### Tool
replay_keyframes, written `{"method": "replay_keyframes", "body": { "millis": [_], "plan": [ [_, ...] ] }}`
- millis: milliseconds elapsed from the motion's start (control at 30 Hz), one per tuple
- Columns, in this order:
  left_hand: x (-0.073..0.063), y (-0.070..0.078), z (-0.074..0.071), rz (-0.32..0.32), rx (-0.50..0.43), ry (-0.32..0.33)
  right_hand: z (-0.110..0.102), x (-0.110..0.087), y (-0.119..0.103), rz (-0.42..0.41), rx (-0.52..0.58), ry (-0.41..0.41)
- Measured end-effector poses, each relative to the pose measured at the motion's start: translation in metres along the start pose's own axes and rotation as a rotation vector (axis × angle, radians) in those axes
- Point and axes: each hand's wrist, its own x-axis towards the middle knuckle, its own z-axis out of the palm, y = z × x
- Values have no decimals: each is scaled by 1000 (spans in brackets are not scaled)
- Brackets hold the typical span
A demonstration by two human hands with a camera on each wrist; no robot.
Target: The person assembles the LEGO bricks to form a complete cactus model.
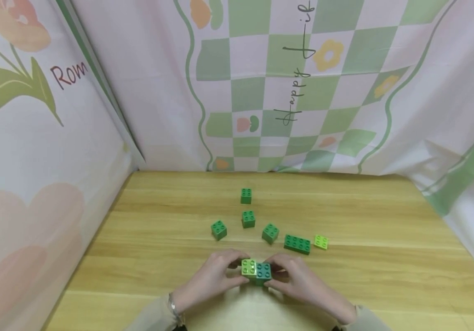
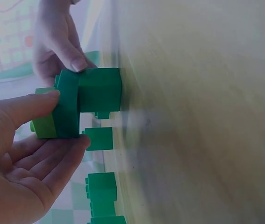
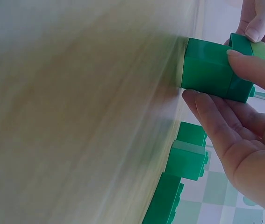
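A small assembly of toy building bricks stands on the table near its front. It has a lime-green piece on top at the left, a long thinner green brick beneath it, and a taller green brick under the right end. My left hand pinches the left end, its thumb across the lime and long green pieces. My right hand holds the right end between thumb and fingers, against the taller brick.
Several square green bricks, including one at the left and one nearer the middle, lie beyond the hands. Farther right are a long green brick and a lime-green brick. A patterned cloth hangs behind the wooden table.
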Motion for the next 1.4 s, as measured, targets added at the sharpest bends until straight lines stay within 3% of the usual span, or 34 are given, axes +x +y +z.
{"method": "replay_keyframes", "body": {
  "millis": [300, 600, 800, 933, 1067, 1300, 1400],
  "plan": [
    [-1, -2, 3, 0, -8, 10, 0, 0, 1, 13, -12, -6],
    [-2, -3, 5, 4, -43, 20, 0, -2, 2, -61, -81, 20],
    [-3, -4, 5, -7, -58, 22, -7, -4, 5, -78, -28, 26],
    [-3, -3, 4, -13, -62, 17, -20, -3, 13, -156, -52, 116],
    [-3, -3, 3, -23, -78, 12, -34, 1, 23, -235, -180, 251],
    [-3, -4, 3, -32, -93, 5, -60, 3, 38, -54, -289, 302],
    [-4, -5, 3, -28, -107, 3, -66, 2, 44, -30, -344, 304]
  ]
}}
